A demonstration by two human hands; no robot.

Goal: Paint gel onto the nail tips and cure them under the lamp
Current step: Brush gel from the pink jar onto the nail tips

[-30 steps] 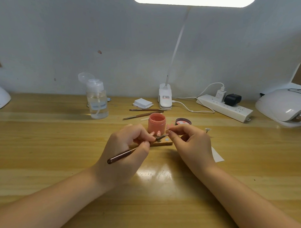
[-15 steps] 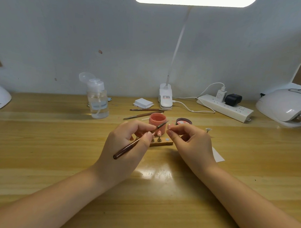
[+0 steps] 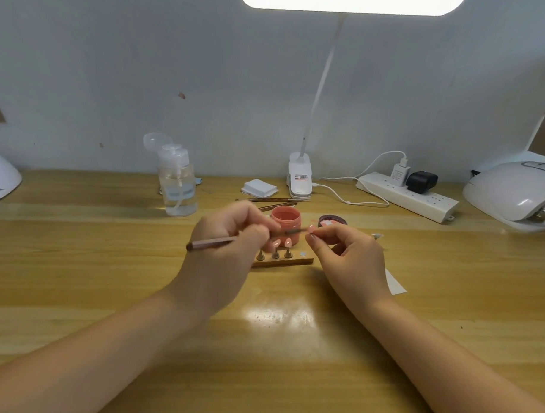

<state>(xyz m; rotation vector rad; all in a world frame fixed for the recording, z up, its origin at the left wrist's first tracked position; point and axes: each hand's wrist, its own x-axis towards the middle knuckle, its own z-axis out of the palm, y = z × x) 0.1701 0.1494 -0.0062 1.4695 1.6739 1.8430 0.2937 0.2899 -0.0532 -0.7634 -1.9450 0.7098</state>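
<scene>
My left hand (image 3: pixel 229 245) grips a thin brown gel brush (image 3: pixel 211 243), its tip reaching right to a pink nail tip (image 3: pixel 311 229). My right hand (image 3: pixel 346 255) pinches that nail tip between thumb and forefinger, above the table. Below and between the hands lies a wooden holder strip (image 3: pixel 283 262) with small metal stands; two pink nail tips (image 3: pixel 288 242) sit on stands there. An open pink gel jar (image 3: pixel 285 218) stands just behind the holder, its dark lid (image 3: pixel 332 221) beside it on the right. The white curing lamp (image 3: pixel 512 193) sits at the far right.
A clear pump bottle (image 3: pixel 177 184) stands at the back left. Spare brushes (image 3: pixel 271 200), a white pad stack (image 3: pixel 259 187), a clip lamp base (image 3: pixel 300 179) and a power strip (image 3: pixel 407 197) line the back. A white paper slip (image 3: pixel 393 283) lies right of my right hand.
Both hands rose a little off the holder. The brush swung from steeply slanted to nearly level, its tip now at the nail tip in my right hand; the holder's stands are uncovered.
</scene>
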